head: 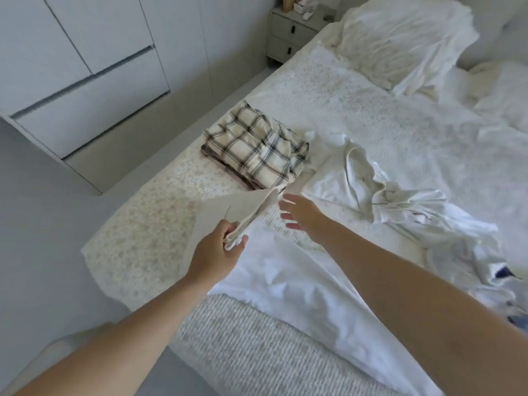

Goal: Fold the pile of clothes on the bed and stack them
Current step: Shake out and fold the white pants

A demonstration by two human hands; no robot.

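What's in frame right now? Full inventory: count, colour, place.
plaid garment: one, cream with dark checks, folded on a pinkish folded piece near the bed's left edge.
white hoodie: one, white, unfolded, mid-bed right of the plaid.
white garment: one, white, lifted at one edge, draped over the near bed.
clothes pile: a heap, count unclear, white with dark blue bits, right edge.
pillow: at least one, white, head of bed.
bedspread: one, cream, textured.
nightstand: one, pale grey, two drawers, beside the bed head.
wardrobe: white, left wall.
left hand: grips the white garment's edge.
right hand: fingers spread, holds nothing.
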